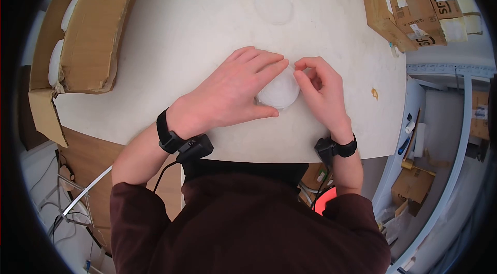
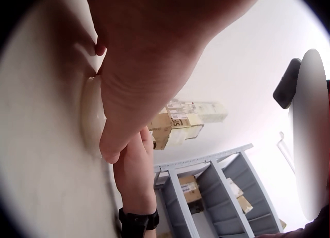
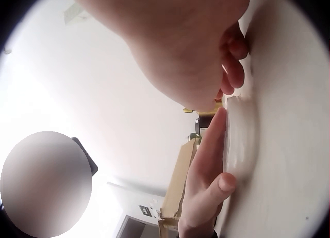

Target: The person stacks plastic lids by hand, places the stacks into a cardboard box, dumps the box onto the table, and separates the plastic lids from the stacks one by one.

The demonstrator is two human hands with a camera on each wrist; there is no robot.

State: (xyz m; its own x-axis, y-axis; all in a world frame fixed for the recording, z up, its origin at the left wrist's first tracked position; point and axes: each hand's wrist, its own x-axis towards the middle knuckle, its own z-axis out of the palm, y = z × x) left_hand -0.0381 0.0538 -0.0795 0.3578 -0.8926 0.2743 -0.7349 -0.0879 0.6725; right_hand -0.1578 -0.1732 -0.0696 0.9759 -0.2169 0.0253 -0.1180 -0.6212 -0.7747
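Note:
A low, round white thing (image 1: 280, 92) with faint rings on its top lies on the pale table, close in front of the person. Its side looks glossy and ridged in the right wrist view. My left hand (image 1: 228, 85) spans it from the left with long, straight fingers, index tip at the far edge and thumb at the near edge. At the far right of the rim, my right hand (image 1: 325, 87) has curled fingers, with thumb and index tips close together. I cannot tell whether they pinch part of the white thing. Both wrists carry black straps with cameras.
A long cardboard box (image 1: 93, 30) at the left holds several white round things (image 1: 55, 64). Cartons (image 1: 409, 4) stand at the back right of the table (image 1: 207, 10). A pale round outline (image 1: 273, 7) shows farther back, and a grey-blue shelf (image 1: 466, 113) stands beyond the right edge.

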